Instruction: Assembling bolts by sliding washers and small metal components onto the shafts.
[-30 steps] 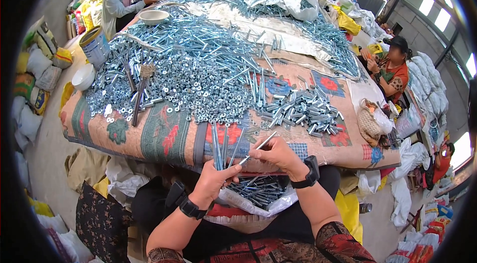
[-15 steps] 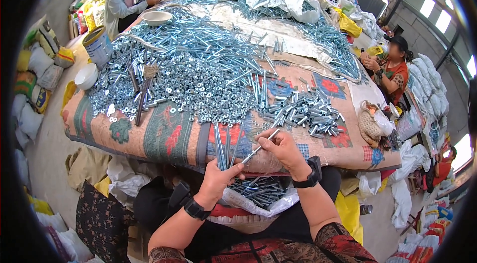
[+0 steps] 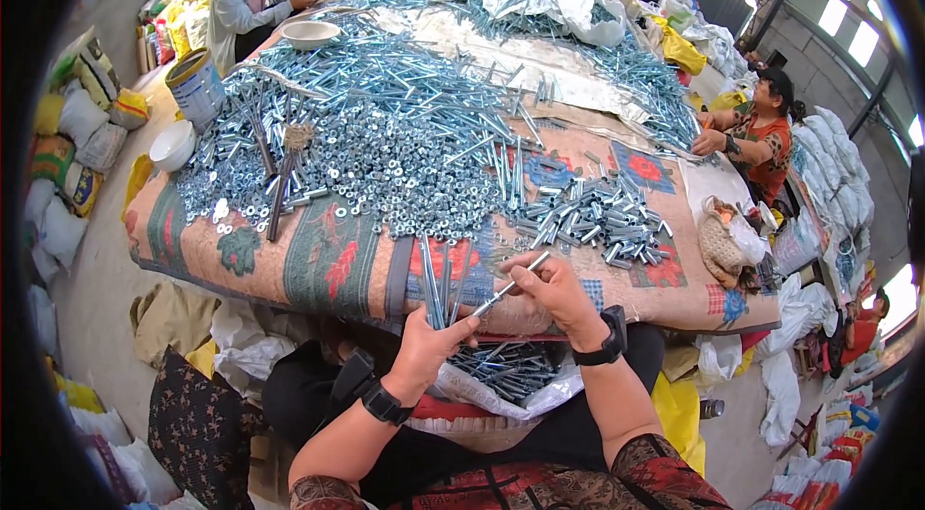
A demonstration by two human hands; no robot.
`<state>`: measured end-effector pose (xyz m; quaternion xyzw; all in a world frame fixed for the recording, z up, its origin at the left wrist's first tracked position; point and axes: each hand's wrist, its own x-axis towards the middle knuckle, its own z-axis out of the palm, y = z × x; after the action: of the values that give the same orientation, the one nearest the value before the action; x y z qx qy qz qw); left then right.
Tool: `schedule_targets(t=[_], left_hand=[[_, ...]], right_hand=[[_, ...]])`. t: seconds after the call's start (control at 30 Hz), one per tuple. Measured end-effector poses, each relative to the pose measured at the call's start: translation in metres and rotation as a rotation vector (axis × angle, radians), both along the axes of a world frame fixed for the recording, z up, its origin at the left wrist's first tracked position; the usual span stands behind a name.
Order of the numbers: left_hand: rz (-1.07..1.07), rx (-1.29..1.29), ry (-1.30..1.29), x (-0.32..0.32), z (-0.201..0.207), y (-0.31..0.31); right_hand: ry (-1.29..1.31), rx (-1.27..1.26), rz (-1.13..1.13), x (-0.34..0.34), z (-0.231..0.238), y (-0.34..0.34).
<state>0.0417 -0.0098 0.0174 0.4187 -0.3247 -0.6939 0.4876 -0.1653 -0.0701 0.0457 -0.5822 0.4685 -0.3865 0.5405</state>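
Note:
My left hand (image 3: 424,356) is closed around several long shiny bolts (image 3: 433,287) that stick up from the fist. Between its thumb and finger is the lower end of one slanting bolt (image 3: 497,299). The upper end of that bolt, where a wider metal part shows, is pinched by my right hand (image 3: 559,298). Both hands are over the table's near edge. Just beyond them lies a heap of nuts (image 3: 414,187), with a smaller pile of metal sleeves (image 3: 597,221) to its right. Below the hands, a white sack (image 3: 525,404) between my legs holds many bolts.
A patterned cloth (image 3: 251,264) covers the table. Loose bolts (image 3: 385,77) are heaped farther back. A white bowl (image 3: 171,147) and a bucket (image 3: 196,91) stand at the left edge. A person (image 3: 766,139) works at the right, another (image 3: 246,4) at the far left.
My hands keep nearly the same hold on the slanting bolt, with small shifts of the right fingers. The person at the right has lowered a hand to the table's edge. The view has shifted slightly.

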Motion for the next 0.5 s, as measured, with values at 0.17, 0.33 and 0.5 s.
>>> schedule_targets(t=[0.17,0.33,0.5], left_hand=[[0.002,0.017,-0.026,0.0,0.002,0.001],[-0.002,0.01,-0.017,0.0,-0.001,0.008],[0.019,-0.03,-0.062,-0.002,-0.006,0.004]], right_hand=[[0.088,-0.22,0.004,-0.001,-0.016,0.0],[0.133,0.14,-0.004,-0.003,-0.011,0.006],[0.077,0.079,0.034,-0.003,-0.007,0.005]])
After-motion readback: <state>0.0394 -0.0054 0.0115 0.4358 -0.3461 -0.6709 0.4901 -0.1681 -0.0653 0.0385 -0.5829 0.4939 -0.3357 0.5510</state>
